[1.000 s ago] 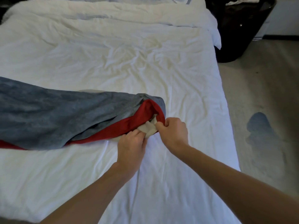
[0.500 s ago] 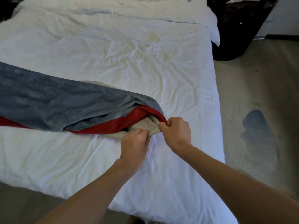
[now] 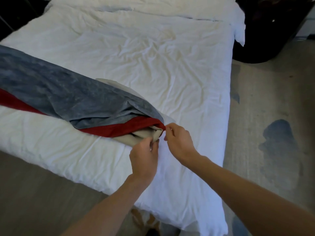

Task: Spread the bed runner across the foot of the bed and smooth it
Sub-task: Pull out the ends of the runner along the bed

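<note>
Matt grey-and-red cloth bed runner (image 3: 68, 97) with beige lining, creased white cotton duvet (image 3: 153, 53), glossy black tub (image 3: 265, 31)

Bedroom. Wide bed (image 3: 170, 74) made up in creased white linen; white pillows (image 3: 170, 7) stacked at the head end. Grey bed runner (image 3: 59, 92) with red border and beige lining, lying bunched across the foot end. Beige carpet (image 3: 265, 103) alongside, bearing a dark stain (image 3: 279, 138). Dark glossy furniture (image 3: 265, 31) beside the far corner.
</note>
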